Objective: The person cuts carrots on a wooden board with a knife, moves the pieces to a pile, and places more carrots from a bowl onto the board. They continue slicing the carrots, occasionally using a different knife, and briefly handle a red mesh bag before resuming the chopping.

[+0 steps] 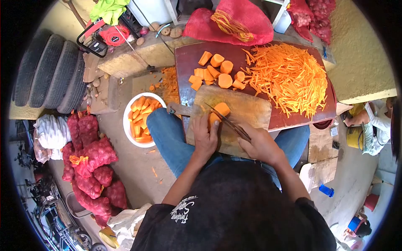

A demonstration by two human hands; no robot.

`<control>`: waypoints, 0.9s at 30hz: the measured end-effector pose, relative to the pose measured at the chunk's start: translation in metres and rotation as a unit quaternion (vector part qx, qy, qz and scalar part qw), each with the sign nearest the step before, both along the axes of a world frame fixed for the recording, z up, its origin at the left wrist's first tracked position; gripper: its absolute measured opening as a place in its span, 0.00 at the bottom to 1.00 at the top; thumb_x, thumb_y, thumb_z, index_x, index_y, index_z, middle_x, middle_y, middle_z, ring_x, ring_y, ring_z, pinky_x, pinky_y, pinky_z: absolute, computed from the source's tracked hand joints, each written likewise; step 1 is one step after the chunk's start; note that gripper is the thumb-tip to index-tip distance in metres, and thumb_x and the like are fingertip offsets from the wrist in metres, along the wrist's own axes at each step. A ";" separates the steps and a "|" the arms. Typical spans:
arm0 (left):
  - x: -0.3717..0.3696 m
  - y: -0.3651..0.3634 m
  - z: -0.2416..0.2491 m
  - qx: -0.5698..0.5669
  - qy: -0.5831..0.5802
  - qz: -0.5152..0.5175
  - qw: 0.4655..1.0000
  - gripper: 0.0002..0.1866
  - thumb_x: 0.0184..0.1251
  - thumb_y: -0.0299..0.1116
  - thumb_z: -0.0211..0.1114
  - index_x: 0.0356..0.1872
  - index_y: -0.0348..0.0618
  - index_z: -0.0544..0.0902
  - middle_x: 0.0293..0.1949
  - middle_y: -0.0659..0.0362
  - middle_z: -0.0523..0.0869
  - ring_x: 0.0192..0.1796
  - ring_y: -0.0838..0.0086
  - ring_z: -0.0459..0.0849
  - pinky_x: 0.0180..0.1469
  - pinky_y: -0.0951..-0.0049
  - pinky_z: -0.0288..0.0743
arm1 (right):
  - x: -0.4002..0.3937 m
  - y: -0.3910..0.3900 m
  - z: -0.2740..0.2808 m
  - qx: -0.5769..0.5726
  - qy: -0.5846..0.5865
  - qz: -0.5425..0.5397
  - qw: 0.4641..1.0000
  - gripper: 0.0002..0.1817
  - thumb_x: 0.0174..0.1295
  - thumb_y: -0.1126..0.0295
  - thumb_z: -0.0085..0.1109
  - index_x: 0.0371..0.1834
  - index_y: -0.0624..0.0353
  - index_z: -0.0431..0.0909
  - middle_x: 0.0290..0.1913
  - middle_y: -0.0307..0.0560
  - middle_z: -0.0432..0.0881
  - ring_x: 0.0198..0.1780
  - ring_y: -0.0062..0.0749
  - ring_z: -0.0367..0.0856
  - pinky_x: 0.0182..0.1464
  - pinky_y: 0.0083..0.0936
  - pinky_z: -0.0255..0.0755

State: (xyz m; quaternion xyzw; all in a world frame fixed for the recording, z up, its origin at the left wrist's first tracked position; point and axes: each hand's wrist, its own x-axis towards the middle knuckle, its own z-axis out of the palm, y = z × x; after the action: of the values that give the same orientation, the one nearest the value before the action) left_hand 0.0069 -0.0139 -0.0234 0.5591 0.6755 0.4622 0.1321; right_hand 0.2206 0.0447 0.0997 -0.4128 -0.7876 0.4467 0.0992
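Where the knife [229, 122] crosses the carrot piece [222, 109] on the cutting board [251, 102], everything turns on how closely the blade and the left fingers lie together. From the left hand [205, 137], the carrot lies just ahead and slightly to the right, its near end held in the bent fingers and thumb. Its long axis, as far as the foreshortened view allows, seems to run from those fingers away from the body and to the right. The blade slants across that line, its tip pointing forward and left, its handle end back and right. Part of the orange flesh shows beyond the blade and part on the near side, beside the fingers; whether these are one piece or two cannot be told.

Of the two hands, the left is nearer, touching the carrot itself. The right hand [260, 145] sits farther back and to the right, its fingers wrapped around the knife handle, so that only the blade reaches the carrot. I judge the narrow gap between the edge and the left fingertips to be the critical one.

Around the board, the dark red worktop [184, 62] carries thick carrot chunks [225, 81] beyond its far edge and a heap of carrot strips [293, 79] to the right.
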 end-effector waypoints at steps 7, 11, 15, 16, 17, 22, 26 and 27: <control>0.002 0.008 0.019 -0.018 0.071 -0.026 0.997 0.35 0.66 0.38 0.82 0.71 0.36 0.81 0.57 0.44 0.82 0.61 0.45 0.78 0.66 0.49 0.70 | 0.040 -0.020 -0.020 -0.004 0.035 -0.127 0.991 0.21 0.71 0.71 0.69 0.65 0.65 0.79 0.43 0.69 0.89 0.49 0.69 0.90 0.50 0.48 0.83; -0.006 0.018 0.021 -0.046 0.111 -0.049 0.992 0.34 0.65 0.37 0.82 0.70 0.37 0.82 0.57 0.43 0.83 0.60 0.45 0.79 0.64 0.48 0.72 | 0.047 -0.023 -0.029 -0.014 0.047 -0.146 0.988 0.21 0.71 0.69 0.70 0.63 0.67 0.80 0.37 0.68 0.86 0.41 0.62 0.90 0.46 0.46 0.82; -0.010 0.027 0.018 -0.006 0.113 -0.076 0.991 0.32 0.63 0.34 0.82 0.67 0.36 0.84 0.50 0.45 0.84 0.53 0.46 0.82 0.58 0.51 0.75 | 0.044 -0.024 -0.032 -0.063 0.065 -0.166 0.982 0.20 0.71 0.69 0.71 0.61 0.69 0.81 0.33 0.58 0.82 0.35 0.43 0.82 0.43 0.40 0.80; -0.011 0.028 0.018 -0.001 0.105 -0.081 0.991 0.31 0.62 0.33 0.83 0.66 0.36 0.85 0.48 0.45 0.84 0.52 0.47 0.82 0.57 0.51 0.76 | 0.042 -0.023 -0.034 -0.070 0.068 -0.171 0.980 0.21 0.71 0.69 0.72 0.62 0.70 0.82 0.32 0.52 0.80 0.35 0.35 0.79 0.43 0.37 0.78; -0.011 0.032 0.019 0.007 0.096 -0.085 0.992 0.30 0.62 0.32 0.83 0.65 0.36 0.86 0.47 0.45 0.85 0.51 0.47 0.83 0.56 0.52 0.77 | 0.041 -0.020 -0.034 -0.074 0.071 -0.175 0.979 0.21 0.71 0.70 0.72 0.62 0.70 0.82 0.31 0.46 0.78 0.36 0.26 0.75 0.42 0.33 0.77; -0.012 0.034 0.024 -0.022 0.069 -0.144 0.987 0.29 0.61 0.30 0.82 0.65 0.38 0.88 0.49 0.44 0.84 0.52 0.47 0.82 0.57 0.53 0.77 | 0.039 -0.018 -0.034 -0.059 0.098 -0.166 0.979 0.20 0.72 0.69 0.71 0.61 0.70 0.81 0.32 0.59 0.80 0.34 0.45 0.80 0.42 0.41 0.78; -0.020 0.038 0.041 -0.043 0.020 -0.196 0.980 0.30 0.59 0.28 0.84 0.65 0.39 0.89 0.49 0.46 0.83 0.55 0.48 0.84 0.61 0.56 0.79 | 0.040 -0.020 -0.032 -0.047 0.095 -0.155 0.982 0.19 0.72 0.69 0.71 0.59 0.69 0.81 0.32 0.66 0.81 0.34 0.58 0.83 0.43 0.45 0.79; -0.025 0.040 0.040 -0.061 -0.002 -0.200 0.978 0.30 0.59 0.28 0.84 0.65 0.38 0.88 0.48 0.46 0.83 0.55 0.49 0.84 0.61 0.57 0.79 | 0.040 -0.018 -0.030 -0.046 0.092 -0.154 0.983 0.19 0.72 0.69 0.71 0.59 0.69 0.81 0.32 0.66 0.81 0.34 0.59 0.83 0.43 0.45 0.79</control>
State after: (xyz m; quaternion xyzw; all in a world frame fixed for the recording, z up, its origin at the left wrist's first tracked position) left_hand -0.0179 0.0257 0.0165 0.6732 0.5765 0.3850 0.2573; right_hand 0.2604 0.0263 0.0702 -0.4903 -0.6807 0.4980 0.2195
